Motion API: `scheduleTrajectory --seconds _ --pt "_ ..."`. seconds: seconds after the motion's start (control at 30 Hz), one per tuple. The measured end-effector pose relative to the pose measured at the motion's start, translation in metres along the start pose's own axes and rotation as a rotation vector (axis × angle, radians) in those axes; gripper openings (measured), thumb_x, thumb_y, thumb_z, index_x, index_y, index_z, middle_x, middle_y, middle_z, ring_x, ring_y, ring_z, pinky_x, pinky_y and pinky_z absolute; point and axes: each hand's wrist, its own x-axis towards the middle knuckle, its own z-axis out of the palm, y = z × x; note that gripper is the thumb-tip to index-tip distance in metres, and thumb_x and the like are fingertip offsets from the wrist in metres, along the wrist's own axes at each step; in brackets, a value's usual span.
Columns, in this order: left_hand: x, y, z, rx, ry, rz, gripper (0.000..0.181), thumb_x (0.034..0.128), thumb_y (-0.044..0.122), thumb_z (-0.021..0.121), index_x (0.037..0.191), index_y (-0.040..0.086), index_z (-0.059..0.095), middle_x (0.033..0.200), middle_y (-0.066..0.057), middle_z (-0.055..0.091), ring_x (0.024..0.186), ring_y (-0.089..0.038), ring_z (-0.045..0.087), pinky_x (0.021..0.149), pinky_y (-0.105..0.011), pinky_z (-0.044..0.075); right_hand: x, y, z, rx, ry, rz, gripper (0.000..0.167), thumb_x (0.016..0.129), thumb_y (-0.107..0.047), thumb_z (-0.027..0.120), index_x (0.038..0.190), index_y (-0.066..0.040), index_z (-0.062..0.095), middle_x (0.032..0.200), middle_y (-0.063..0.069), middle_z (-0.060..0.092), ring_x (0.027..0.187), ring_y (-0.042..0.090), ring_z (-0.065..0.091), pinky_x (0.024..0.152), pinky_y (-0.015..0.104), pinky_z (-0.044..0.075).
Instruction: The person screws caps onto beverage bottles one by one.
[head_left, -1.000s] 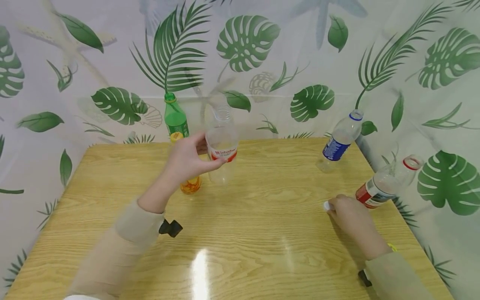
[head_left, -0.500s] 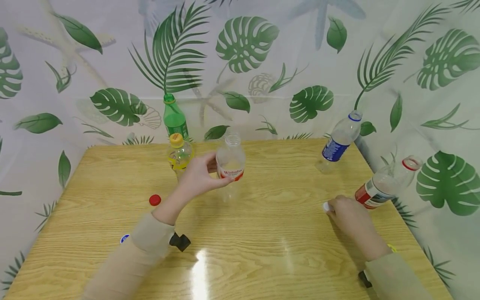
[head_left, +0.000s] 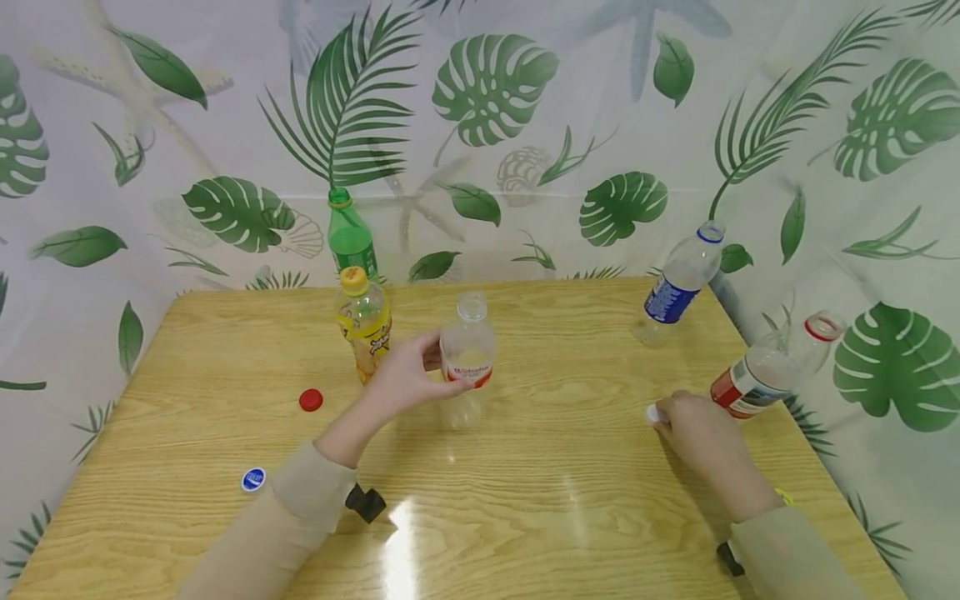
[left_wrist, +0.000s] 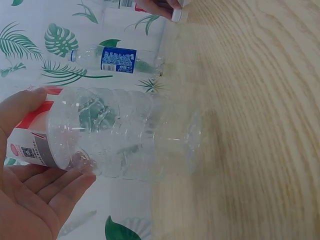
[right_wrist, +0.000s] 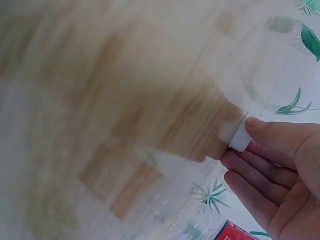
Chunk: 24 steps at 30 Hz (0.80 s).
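Note:
My left hand [head_left: 408, 371] grips a clear plastic bottle [head_left: 470, 340] by its red-and-white label, thumb on one side and fingers on the other. The bottle is uncapped and roughly upright; in the left wrist view its base [left_wrist: 194, 142] is at or just above the table, I cannot tell which. At the right, my right hand [head_left: 701, 433] pinches a white bottle cap [right_wrist: 242, 136] between thumb and fingers, low over the wooden table [head_left: 555, 525]. Close to the left hand stands a yellow-capped bottle [head_left: 363, 321], partly hidden by that hand.
A green bottle [head_left: 351, 237] stands behind the yellow-capped one. Uncapped bottles with a blue label [head_left: 670, 300] and a red-and-white label [head_left: 750, 385] stand at the right. A red cap [head_left: 311, 400] and a blue-and-white cap [head_left: 253, 479] lie at the left. A leaf-patterned backdrop [head_left: 525, 233] borders the table.
My left hand has brought the clear bottle toward me, down and a little right, uncovering the yellow-capped bottle and the two loose caps. The right hand has stayed in place.

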Motion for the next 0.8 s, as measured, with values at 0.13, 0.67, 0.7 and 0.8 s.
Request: scheduleTrajectory --seconds 0.13,0.67,0.7,0.8 --pt "-0.003 -0.003 0.003 -0.008 -0.008 -0.008 0.065 0.0864 0.012 0.088 0.144 0.001 0.059 0.138 -0.019 0.071 0.128 -0.036 0.069 0.110 -0.047 0.056 0.000 0.000 0.000 0.001 -0.005 -0.001 0.017 0.094 -0.011 0.079 0.081 -0.004 0.071 0.072 0.009 0.061 0.060 0.023 0.060 0.053 0.042 0.050" --pt "-0.006 -0.010 0.003 -0.051 -0.037 0.039 0.068 0.0844 0.011 0.090 0.144 0.002 0.059 0.142 -0.018 0.068 0.137 -0.037 0.063 0.117 -0.050 0.050 0.001 0.002 0.002 0.005 0.016 -0.005 0.017 0.093 -0.011 0.079 0.080 -0.004 0.071 0.071 0.008 0.061 0.061 0.025 0.061 0.054 0.044 0.051" --pt "-0.006 -0.011 0.003 -0.053 -0.038 0.039 0.069 0.0840 0.011 0.091 0.145 0.002 0.058 0.142 -0.018 0.068 0.138 -0.037 0.062 0.118 -0.050 0.049 0.001 0.002 0.002 0.007 0.013 -0.004 0.017 0.094 -0.010 0.079 0.080 -0.005 0.071 0.071 0.008 0.061 0.060 0.025 0.061 0.054 0.044 0.051" --pt "-0.006 -0.012 0.003 -0.055 -0.039 0.035 0.073 0.0826 0.010 0.092 0.146 0.002 0.057 0.143 -0.018 0.067 0.139 -0.037 0.061 0.119 -0.052 0.048 0.001 0.002 0.002 0.010 0.006 -0.003 0.018 0.094 -0.010 0.079 0.079 -0.005 0.069 0.071 0.008 0.060 0.060 0.022 0.058 0.053 0.041 0.049"
